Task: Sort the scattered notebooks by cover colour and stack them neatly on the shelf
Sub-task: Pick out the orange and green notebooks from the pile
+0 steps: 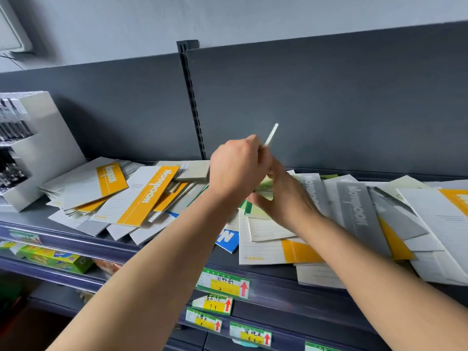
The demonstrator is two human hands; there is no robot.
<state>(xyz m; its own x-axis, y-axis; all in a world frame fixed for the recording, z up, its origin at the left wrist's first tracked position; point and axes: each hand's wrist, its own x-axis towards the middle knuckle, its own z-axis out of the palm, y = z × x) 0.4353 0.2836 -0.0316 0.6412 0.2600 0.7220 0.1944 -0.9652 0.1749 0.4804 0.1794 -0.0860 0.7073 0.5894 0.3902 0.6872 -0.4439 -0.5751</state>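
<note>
Notebooks lie scattered along the dark shelf [162, 252]. Orange-banded notebooks [148, 196] are heaped at the left. Grey-banded notebooks [354, 206] fan out at the right, and a blue notebook [229, 240] pokes out at the front. My left hand [238, 168] is raised over the middle and grips a thin notebook seen edge-on, its white edge [272, 134] sticking up past my fingers. Just below and to the right, my right hand [283, 198] pinches a pale green notebook [264, 186] between thumb and fingers. Both hands partly hide it.
A white display box of pens [33, 148] stands at the shelf's left end. The dark back panel has a slotted upright [193, 102]. Price tags [225, 285] line the shelf fronts. A lower shelf holds green packages [55, 258].
</note>
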